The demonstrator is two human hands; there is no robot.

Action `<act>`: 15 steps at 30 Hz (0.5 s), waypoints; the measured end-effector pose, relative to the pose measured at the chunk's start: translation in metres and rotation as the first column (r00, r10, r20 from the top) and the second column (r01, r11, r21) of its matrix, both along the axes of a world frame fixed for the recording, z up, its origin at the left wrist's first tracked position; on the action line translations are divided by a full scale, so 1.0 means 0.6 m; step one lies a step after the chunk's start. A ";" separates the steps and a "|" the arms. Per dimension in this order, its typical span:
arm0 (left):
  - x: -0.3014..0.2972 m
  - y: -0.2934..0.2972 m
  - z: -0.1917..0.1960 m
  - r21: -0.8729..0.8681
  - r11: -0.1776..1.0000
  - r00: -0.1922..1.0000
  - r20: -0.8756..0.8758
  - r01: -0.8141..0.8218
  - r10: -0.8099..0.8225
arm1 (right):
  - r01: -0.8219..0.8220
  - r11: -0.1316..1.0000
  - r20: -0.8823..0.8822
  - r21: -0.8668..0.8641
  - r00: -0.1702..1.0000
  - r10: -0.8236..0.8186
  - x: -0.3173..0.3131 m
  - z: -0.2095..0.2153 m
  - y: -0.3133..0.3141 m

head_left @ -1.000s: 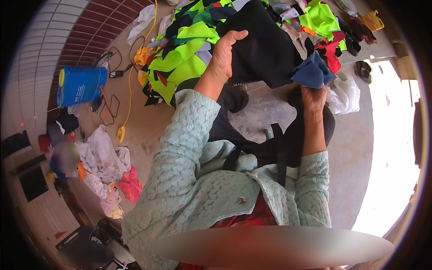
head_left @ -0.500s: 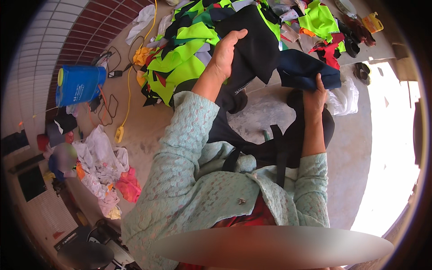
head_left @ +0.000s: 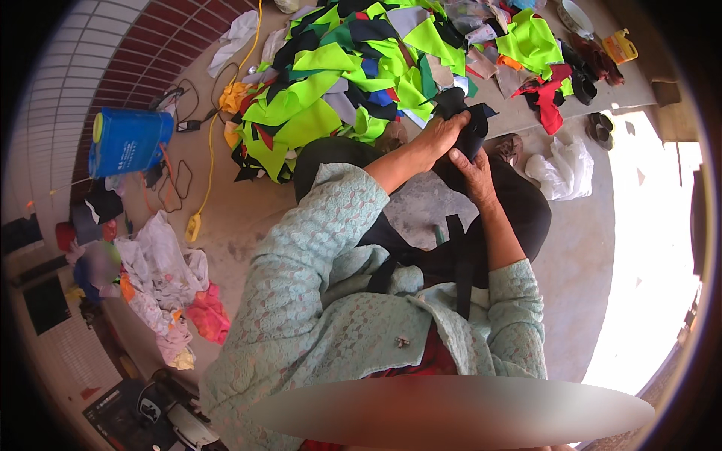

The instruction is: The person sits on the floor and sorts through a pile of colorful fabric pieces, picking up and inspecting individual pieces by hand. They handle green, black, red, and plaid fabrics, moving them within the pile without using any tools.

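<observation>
Dark cloth pieces [head_left: 472,134], black and navy, are bunched between my two hands above my knees. My left hand [head_left: 440,139] is closed on them from the left, thumb on top. From below and to the right, my right hand [head_left: 475,177] grips the same cloth, its fingers mostly hidden behind it. The hands nearly touch. Just beyond them spreads a large heap of fabric scraps [head_left: 323,94], mostly neon green with black, grey, red and blue among them.
To the left stand a blue container [head_left: 129,143] and a yellow power cord [head_left: 194,225]. Crumpled pale clothes [head_left: 162,259] lie nearer on that side. A white plastic bag [head_left: 564,171], dark shoes [head_left: 600,129] and a yellow bottle [head_left: 620,46] are at the right.
My hands have come together from apart. The spread black cloth and the navy cloth are now gathered into one small bundle, uncovering more of the scrap heap.
</observation>
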State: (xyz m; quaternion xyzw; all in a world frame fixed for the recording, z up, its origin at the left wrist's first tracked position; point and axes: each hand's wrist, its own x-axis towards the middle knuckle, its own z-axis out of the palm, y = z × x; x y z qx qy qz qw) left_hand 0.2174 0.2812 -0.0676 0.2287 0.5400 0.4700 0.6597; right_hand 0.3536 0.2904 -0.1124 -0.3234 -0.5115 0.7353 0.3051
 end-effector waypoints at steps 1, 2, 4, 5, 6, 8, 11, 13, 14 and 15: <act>0.000 -0.002 0.009 -0.002 1.000 1.000 0.017 -0.020 0.020 | 0.007 0.999 -0.006 -0.053 1.000 -0.008 0.002 -0.005 0.002; 0.000 -0.005 0.017 -0.005 0.999 0.999 0.035 -0.040 0.040 | 0.015 0.994 -0.011 -0.106 1.000 -0.016 0.004 -0.008 0.005; -0.002 -0.009 0.026 0.007 0.998 0.997 0.048 -0.067 0.066 | 0.029 0.994 -0.018 -0.108 0.999 -0.031 0.004 -0.006 0.009; -0.003 -0.008 0.027 -0.023 0.997 0.995 0.070 -0.068 0.069 | 0.033 0.993 -0.023 -0.112 0.999 -0.036 0.004 -0.006 0.009; -0.004 -0.005 0.027 -0.052 0.996 0.993 0.090 -0.068 0.072 | 0.036 0.992 -0.023 -0.121 0.999 -0.039 0.005 -0.007 0.010; -0.008 -0.005 0.025 -0.027 0.999 0.994 0.103 -0.037 0.040 | 0.040 0.990 -0.023 -0.133 0.999 -0.043 0.006 -0.012 0.010; -0.008 -0.007 0.032 -0.011 1.000 0.999 0.031 0.012 -0.012 | 0.041 0.991 -0.022 -0.127 0.999 -0.044 0.011 -0.030 0.022; -0.012 -0.005 0.033 -0.022 0.997 0.997 -0.025 0.077 -0.078 | 0.110 0.984 -0.048 -0.142 0.992 -0.118 0.009 -0.031 0.021; -0.013 -0.004 0.020 0.053 0.995 0.996 -0.031 0.081 -0.080 | 0.142 0.978 -0.060 -0.150 0.986 -0.153 0.007 -0.027 0.021; -0.015 -0.002 -0.003 0.126 0.988 0.996 -0.037 0.085 -0.081 | 0.144 0.969 -0.081 -0.202 0.983 -0.163 0.007 -0.021 0.022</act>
